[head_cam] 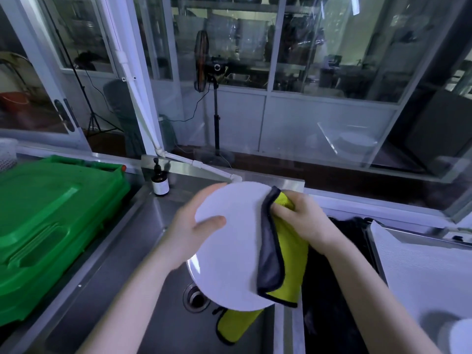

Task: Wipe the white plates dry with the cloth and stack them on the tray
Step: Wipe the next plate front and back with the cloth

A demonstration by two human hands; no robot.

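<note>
White plate held up over the steel sink, between both hands. It is round, so no real long axis; tilted, it reads as an oval running from far-top to near-bottom. The face is turned up toward the camera, the top rim points away from the person and the lower rim toward them, above the drain.

Left hand grips the plate's left rim: thumb flat on the face, the other fingers curled behind and mostly hidden. The plate sits right of this hand, touching it.

Right hand is at the plate's upper-right rim, fingers curled round the bunched cloth and pinching it against the rim. The plate lies left of and below this hand.

The cloth is yellow with a grey side and dark edging. Its long axis runs downward from the right hand, draped over the plate's right edge. A yellow end shows below the lower rim, behind the plate.

Right of the right hand, apart from it: tray with a white lining. Second plate at its near corner, blurred and cut off by the frame.

Left of the left hand, well apart: green crate on the desk. Brown pump bottle stands upright beyond the left hand, at the sink's back corner.
</note>
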